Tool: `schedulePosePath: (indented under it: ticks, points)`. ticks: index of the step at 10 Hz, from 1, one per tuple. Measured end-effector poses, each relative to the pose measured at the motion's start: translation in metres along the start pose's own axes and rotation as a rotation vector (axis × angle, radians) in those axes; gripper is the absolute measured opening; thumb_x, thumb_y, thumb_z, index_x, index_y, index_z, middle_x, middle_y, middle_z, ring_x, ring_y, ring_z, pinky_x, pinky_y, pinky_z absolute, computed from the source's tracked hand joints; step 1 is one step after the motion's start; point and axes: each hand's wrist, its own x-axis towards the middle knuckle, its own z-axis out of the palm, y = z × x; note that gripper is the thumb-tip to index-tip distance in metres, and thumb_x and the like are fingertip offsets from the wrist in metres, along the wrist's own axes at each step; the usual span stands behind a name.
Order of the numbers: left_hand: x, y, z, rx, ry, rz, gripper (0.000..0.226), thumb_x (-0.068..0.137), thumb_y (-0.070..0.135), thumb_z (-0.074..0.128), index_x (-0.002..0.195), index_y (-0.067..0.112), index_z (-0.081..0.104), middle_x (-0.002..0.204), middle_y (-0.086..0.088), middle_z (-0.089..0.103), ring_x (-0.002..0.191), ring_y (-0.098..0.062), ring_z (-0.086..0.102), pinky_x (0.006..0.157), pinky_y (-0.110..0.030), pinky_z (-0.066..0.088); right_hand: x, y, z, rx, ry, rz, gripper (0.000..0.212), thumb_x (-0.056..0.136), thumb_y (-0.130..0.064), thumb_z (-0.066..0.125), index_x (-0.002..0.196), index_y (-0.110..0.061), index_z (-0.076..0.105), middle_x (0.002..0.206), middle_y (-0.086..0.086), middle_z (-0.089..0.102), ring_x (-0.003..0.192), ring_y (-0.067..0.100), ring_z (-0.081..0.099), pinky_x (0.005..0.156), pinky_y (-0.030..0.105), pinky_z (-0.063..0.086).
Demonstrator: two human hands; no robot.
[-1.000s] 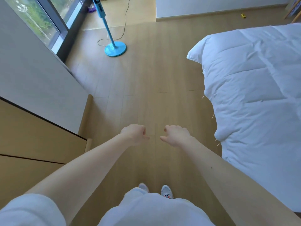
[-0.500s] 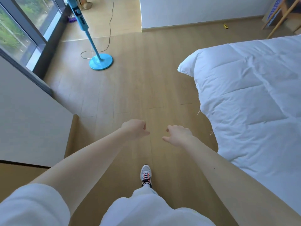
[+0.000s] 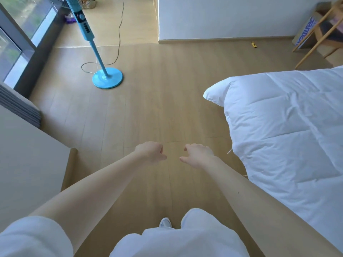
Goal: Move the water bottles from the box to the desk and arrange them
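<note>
Left hand [image 3: 151, 152]: held out ahead of me on a straight bare arm, fingers curled into a fist with the thumb laid forward; it grips nothing.
Right hand [image 3: 198, 154]: out beside the other hand with a small gap between them, not touching; fingers loosely bent, thumb pointing across toward the fist; nothing in it.
Below my hands: wooden floor [image 3: 157, 108], with both hands up in the air above it.
Box [image 3: 305, 32]: cardboard with blue print, far off at the upper right, on the floor by the white wall [image 3: 222, 15] and partly behind wooden chair legs [image 3: 315, 39]. I cannot tell from here whether the water bottles are inside it.
Bed [image 3: 287, 136]: on my right, covered by a white quilt whose corner juts out over the floor, close to my right forearm.
Fan stand [image 3: 107, 78]: bright blue, its round base on the floor ahead to my left, its pole slanting up toward the window [image 3: 22, 21], its cord [image 3: 120, 34] trailing over the floor.
Left edge: a pale flat panel [image 3: 27, 164] close beside my left arm.
Yellow thing [image 3: 254, 45]: on the floor near the wall, too small to identify.
Me: white sleeve [image 3: 31, 238], white trousers [image 3: 185, 240], and the toe of one pale shoe [image 3: 165, 222] on the floor.
</note>
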Motion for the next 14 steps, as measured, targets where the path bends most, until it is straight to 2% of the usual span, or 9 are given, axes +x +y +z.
schedulePosePath:
  ticks: [1,3,6,7,8,9,12,14]
  points:
    - [0.026,-0.007,-0.015,-0.011,-0.010,0.008,0.034,0.093,0.046,0.050,0.112,0.019,0.057,0.100,0.000,0.062,0.093,-0.021,0.057,0.066,-0.027,0.039,0.027,0.000,-0.017,-0.002,-0.003,0.001,0.053,0.096,-0.051,0.045,0.137,-0.017,0.045,0.138,0.006,0.050,0.128,0.026,0.045,0.101,0.041,0.036]
    - [0.085,-0.018,-0.047,-0.027,-0.019,-0.023,0.036,0.093,0.046,0.050,0.116,0.020,0.057,0.116,-0.002,0.061,0.107,-0.023,0.057,0.077,-0.028,0.042,0.093,0.006,-0.056,-0.019,-0.035,-0.030,0.052,0.097,-0.049,0.045,0.137,-0.016,0.045,0.139,0.006,0.049,0.129,0.026,0.044,0.101,0.040,0.035]
    - [0.201,-0.024,-0.154,-0.036,-0.002,-0.120,0.035,0.092,0.045,0.052,0.111,0.017,0.057,0.115,-0.005,0.061,0.104,-0.025,0.057,0.084,-0.031,0.047,0.224,0.031,-0.160,0.030,-0.011,-0.132,0.051,0.098,-0.047,0.045,0.137,-0.016,0.045,0.139,0.007,0.049,0.130,0.027,0.043,0.104,0.040,0.034]
    - [0.244,-0.014,-0.192,-0.054,0.006,-0.131,0.037,0.092,0.043,0.053,0.113,0.013,0.058,0.116,-0.009,0.059,0.106,-0.028,0.056,0.091,-0.037,0.049,0.265,0.048,-0.197,0.051,-0.005,-0.142,0.051,0.098,-0.048,0.045,0.138,-0.015,0.044,0.139,0.008,0.049,0.130,0.028,0.043,0.105,0.042,0.034]
    - [0.281,-0.003,-0.216,-0.035,0.006,-0.123,0.036,0.092,0.044,0.052,0.113,0.016,0.056,0.114,-0.007,0.059,0.103,-0.026,0.056,0.086,-0.035,0.048,0.302,0.066,-0.228,0.058,0.020,-0.143,0.052,0.097,-0.048,0.045,0.137,-0.015,0.045,0.138,0.008,0.050,0.129,0.029,0.044,0.105,0.042,0.036]
    - [0.309,0.006,-0.232,0.016,-0.021,-0.124,0.035,0.093,0.047,0.049,0.113,0.019,0.054,0.109,-0.003,0.060,0.097,-0.022,0.056,0.071,-0.031,0.042,0.329,0.078,-0.247,0.058,0.023,-0.146,0.053,0.096,-0.050,0.045,0.137,-0.015,0.045,0.138,0.007,0.050,0.128,0.029,0.044,0.104,0.042,0.036]
    - [0.397,0.012,-0.293,0.069,-0.019,-0.057,0.035,0.093,0.045,0.050,0.114,0.018,0.056,0.114,-0.005,0.060,0.103,-0.025,0.056,0.079,-0.031,0.043,0.397,0.115,-0.288,0.115,0.005,-0.061,0.049,0.097,-0.047,0.046,0.134,-0.015,0.046,0.135,0.006,0.052,0.127,0.027,0.045,0.102,0.040,0.036]
    - [0.479,0.032,-0.344,0.132,0.000,0.058,0.034,0.093,0.047,0.048,0.116,0.022,0.055,0.113,-0.001,0.060,0.100,-0.022,0.056,0.065,-0.027,0.035,0.446,0.152,-0.327,0.145,0.021,0.059,0.049,0.098,-0.046,0.044,0.135,-0.015,0.045,0.134,0.005,0.052,0.125,0.026,0.046,0.096,0.038,0.038]
